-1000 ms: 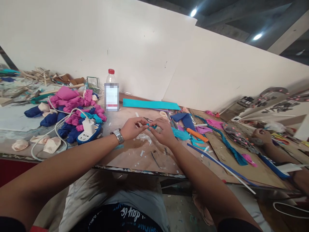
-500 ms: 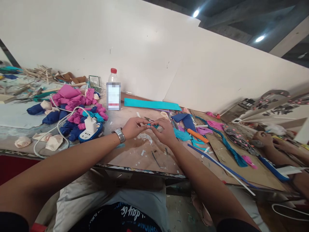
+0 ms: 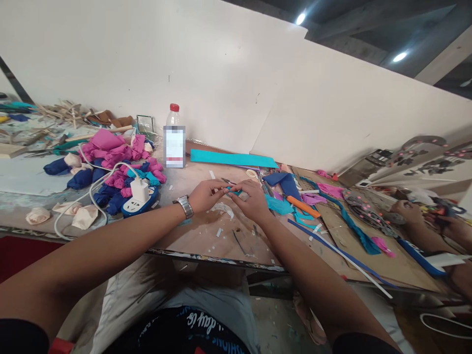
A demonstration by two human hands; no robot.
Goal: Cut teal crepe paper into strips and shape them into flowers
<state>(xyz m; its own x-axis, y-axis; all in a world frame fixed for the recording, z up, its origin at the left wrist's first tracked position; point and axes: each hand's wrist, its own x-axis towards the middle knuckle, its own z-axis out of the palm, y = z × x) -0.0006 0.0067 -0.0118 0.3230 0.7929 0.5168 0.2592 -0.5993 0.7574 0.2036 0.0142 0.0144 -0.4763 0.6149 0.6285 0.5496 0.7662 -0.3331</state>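
Observation:
Over the middle of the table, my left hand (image 3: 207,195) and my right hand (image 3: 250,199) meet at the fingertips. Between them they pinch a small teal piece of crepe paper (image 3: 231,190), mostly covered by the fingers. A watch sits on my left wrist. Behind the hands lies a long flat turquoise paper strip (image 3: 232,158). A cream-coloured ring, perhaps a tape roll (image 3: 251,173), is just beyond my right hand. Right of that hand are a dark blue paper piece (image 3: 282,183), crumpled turquoise paper (image 3: 280,205) and an orange-handled cutter (image 3: 303,206).
To the left, pink and blue paper rosettes (image 3: 106,147) surround a power strip (image 3: 132,205) with a white plug and cable. A red-capped bottle (image 3: 174,142) stands by the white partition (image 3: 206,73). At right, another person's hands (image 3: 409,214) work near a grey decorated piece (image 3: 368,211) on cardboard.
My hands stay nearly in place, still pinching the teal paper, with only slight finger movement. The view shifts slightly. At far right, the other person's hand now shows near a dark object.

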